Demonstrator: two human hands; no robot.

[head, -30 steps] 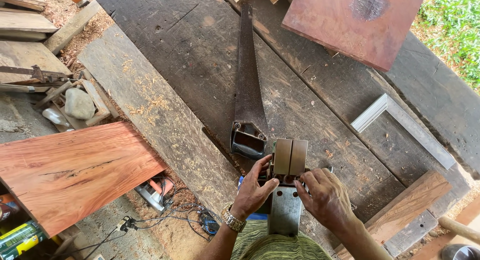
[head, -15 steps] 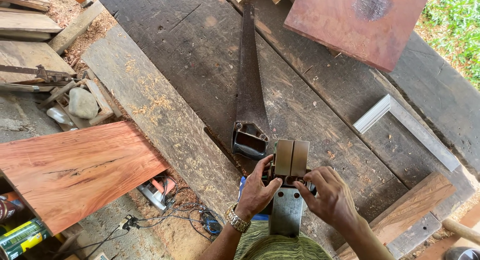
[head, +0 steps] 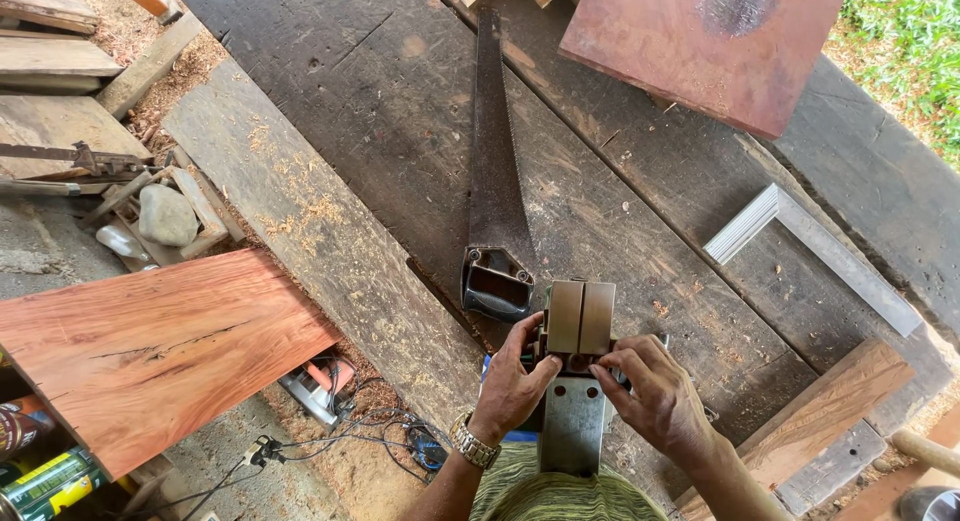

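A metal tool with a flat steel base (head: 572,421) lies upturned on the dark wooden workbench (head: 400,111), close to my body. Two small brown blocks (head: 580,317) stand side by side on its far end. My left hand (head: 512,383) grips the tool's left side, the thumb pressed by the blocks. My right hand (head: 652,393) holds the right side, with its fingertips at the middle of the tool. A rusty handsaw (head: 492,161) lies just beyond, its dark handle (head: 496,285) touching distance from my left hand.
A reddish board (head: 150,346) juts out at the lower left, above cables and a power tool (head: 318,391) on the sawdust floor. Another reddish panel (head: 700,41) sits at the bench's far right. A metal square (head: 800,236) lies right, a wood offcut (head: 820,406) beside it.
Both hands have shifted slightly on the tool; the right fingers have moved in toward its middle. The saw and boards lie as before.
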